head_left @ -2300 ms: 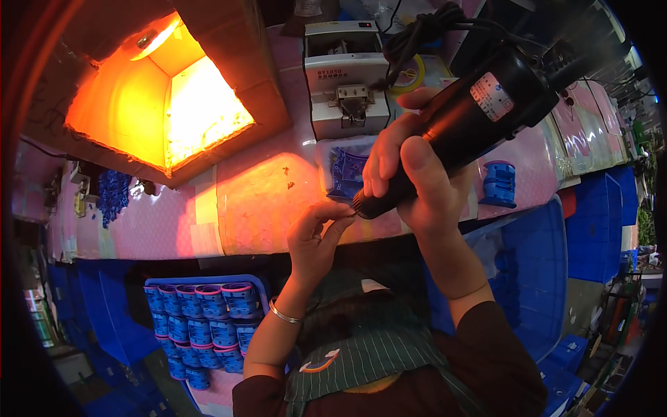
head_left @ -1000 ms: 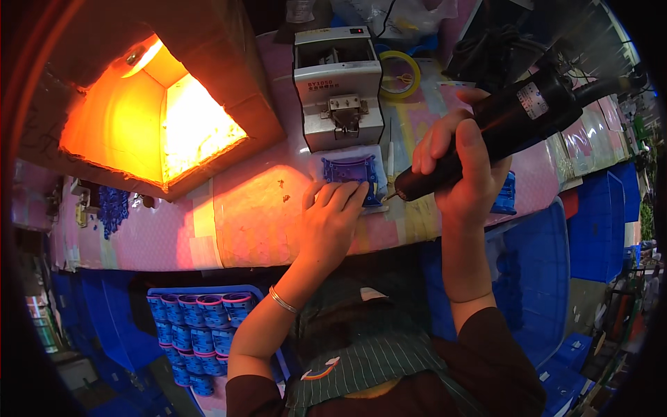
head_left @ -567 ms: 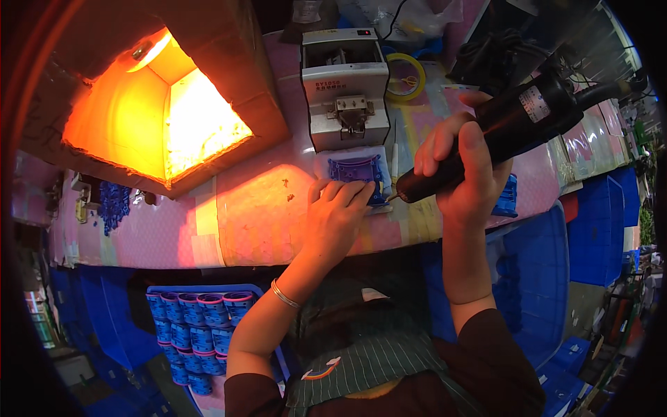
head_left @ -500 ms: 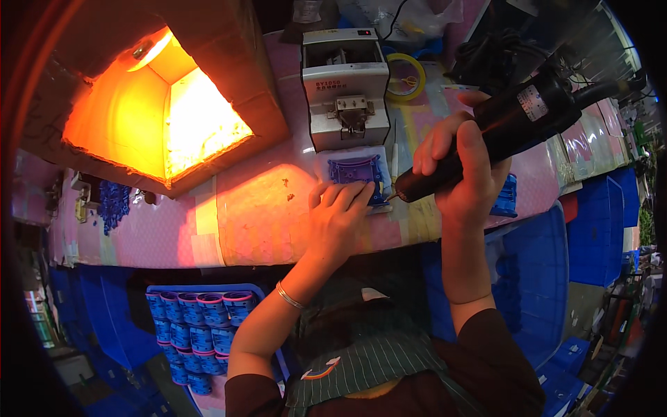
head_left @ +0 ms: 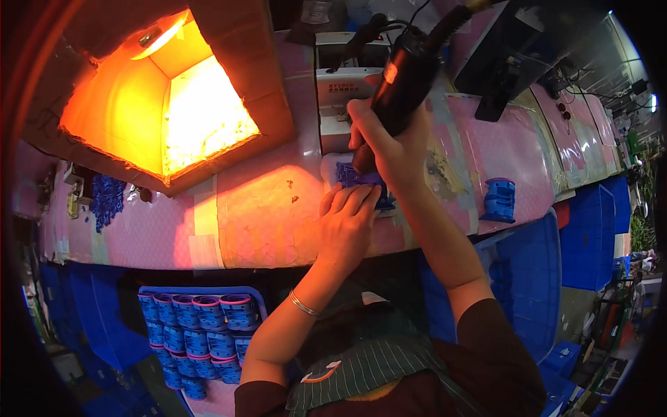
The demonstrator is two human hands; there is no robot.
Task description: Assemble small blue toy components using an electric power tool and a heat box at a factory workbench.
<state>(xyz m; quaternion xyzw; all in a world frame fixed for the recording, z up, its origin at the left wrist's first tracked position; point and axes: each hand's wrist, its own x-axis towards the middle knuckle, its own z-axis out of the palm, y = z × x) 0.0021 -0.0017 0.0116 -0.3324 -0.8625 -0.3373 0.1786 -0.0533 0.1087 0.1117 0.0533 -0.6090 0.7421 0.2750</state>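
We have both hands over the desk, at work around a blue part that lies on a white pad. Our left hand reaches palm down over the near side of that part, its fingers bent and close together, the fingertips resting on it. The thumb is hidden, so we cannot tell whether this hand pinches the part or only steadies it. The part shows mostly beyond these fingertips, with a bit more of it to their right.

Our right hand wraps tightly round a black power driver, which leans away from us toward the upper right. Its nose comes down just beyond the left fingertips, in front of the blue part as we look down; we cannot see whether its tip touches. The part thus lies below and to the left of the right hand.

Behind the driver stands a silver machine, partly covered by it. To the left, a cardboard box glows orange inside. To the right, 1 blue cylinder stands on the desk. Below its edge, a blue tray holds rows of pink-rimmed blue cylinders, 5 across the top row.
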